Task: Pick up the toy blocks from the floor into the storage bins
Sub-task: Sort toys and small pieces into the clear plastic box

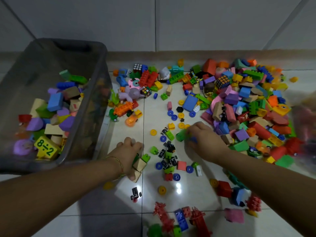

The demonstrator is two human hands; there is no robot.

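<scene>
A big heap of coloured toy blocks [242, 106] covers the tiled floor at the right, with loose pieces and small wheels scattered across the middle. A grey translucent storage bin [95, 106] stands at the left, partly filled with blocks, among them a yellow "8÷2" block [46, 148]. My left hand [127, 155] is on the floor beside the bin, its fingers curled round tan wooden blocks [139, 165] and a green piece. My right hand [203, 139] is down among the loose pieces and grips a green block [181, 135] and a blue piece.
A wall runs along the back behind the pile. More red, blue and pink pieces [181, 218] lie near the bottom edge. Rubik's cubes [222, 81] and a pink plush toy [132, 90] sit in the pile. Something blurred shows at the right edge.
</scene>
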